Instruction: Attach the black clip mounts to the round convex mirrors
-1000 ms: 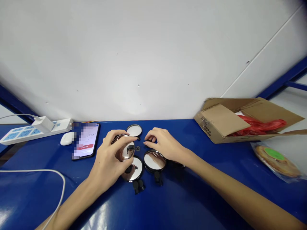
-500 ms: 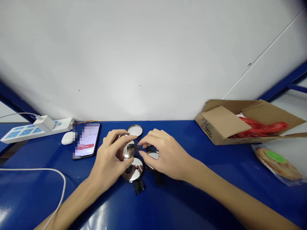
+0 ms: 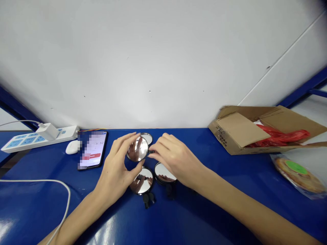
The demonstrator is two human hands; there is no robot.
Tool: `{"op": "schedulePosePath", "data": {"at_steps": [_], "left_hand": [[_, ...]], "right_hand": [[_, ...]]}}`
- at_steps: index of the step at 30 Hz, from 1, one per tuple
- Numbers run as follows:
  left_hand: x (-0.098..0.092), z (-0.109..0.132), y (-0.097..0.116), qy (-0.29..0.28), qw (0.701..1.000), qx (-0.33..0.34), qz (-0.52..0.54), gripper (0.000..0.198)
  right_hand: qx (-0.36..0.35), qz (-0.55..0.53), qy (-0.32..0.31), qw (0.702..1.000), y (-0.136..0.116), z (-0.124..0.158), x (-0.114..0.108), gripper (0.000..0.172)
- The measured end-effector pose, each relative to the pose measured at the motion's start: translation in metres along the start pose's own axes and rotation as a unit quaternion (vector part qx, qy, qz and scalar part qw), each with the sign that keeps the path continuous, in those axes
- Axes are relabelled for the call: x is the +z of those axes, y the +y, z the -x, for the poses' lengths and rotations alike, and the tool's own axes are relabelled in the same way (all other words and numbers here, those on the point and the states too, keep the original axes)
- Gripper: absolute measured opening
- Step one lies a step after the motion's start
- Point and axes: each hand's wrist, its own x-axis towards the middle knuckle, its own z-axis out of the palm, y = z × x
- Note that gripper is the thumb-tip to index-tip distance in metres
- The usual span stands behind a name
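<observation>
A round convex mirror [image 3: 138, 148] with a dark rim is held tilted above the table. My left hand [image 3: 120, 166] curves around its left side, fingers along the upper edge and thumb near the lower edge. At the mirror's right edge, my right hand [image 3: 171, 154] pinches a small black mount [image 3: 151, 152], mostly hidden by the fingertips. Another round mirror [image 3: 142, 180] lies below, with black clip-like parts [image 3: 148, 199] beside it. Beneath my right hand is one more mirror [image 3: 165, 173], and a further mirror [image 3: 147, 139] lies behind the held one, partly covered.
At left are a phone [image 3: 94, 149], a white earphone case [image 3: 73, 147], a power strip [image 3: 28, 137] with a charger, and a white cable [image 3: 67, 194] crossing my left forearm. An open cardboard box [image 3: 235, 131] with a red bag and a wrapped round pastry [image 3: 298, 175] sit at right.
The held mirror has shifted right and away from me, and turned. My right fingers have closed at its black mount, while my left fingers have spread a little wider around the mirror.
</observation>
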Motion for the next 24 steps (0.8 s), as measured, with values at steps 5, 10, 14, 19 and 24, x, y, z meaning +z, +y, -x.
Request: {"op": "schedulePosePath", "data": {"at_steps": [5,10,14,19,24], "left_hand": [[0.006,0.005,-0.013,-0.013,0.997,-0.076,-0.026,0.080],[0.008,0.008,-0.017,-0.021,0.995,-0.095,-0.022,0.069],[0.007,0.008,-0.016,-0.020,0.996,-0.090,-0.021,0.066],[0.007,0.008,-0.013,-0.026,0.995,-0.092,-0.009,0.065],[0.006,0.007,-0.012,-0.032,0.995,-0.096,-0.004,0.062]], "right_hand": [[0.185,-0.039,-0.011,0.982,0.032,0.002,0.004,0.005],[0.277,-0.015,-0.033,0.960,0.052,0.011,0.020,0.014],[0.308,-0.015,-0.061,0.949,0.057,0.014,0.026,0.018],[0.343,-0.028,-0.083,0.935,0.056,0.010,0.025,0.019],[0.370,-0.052,-0.101,0.922,0.052,0.005,0.027,0.024]]}}
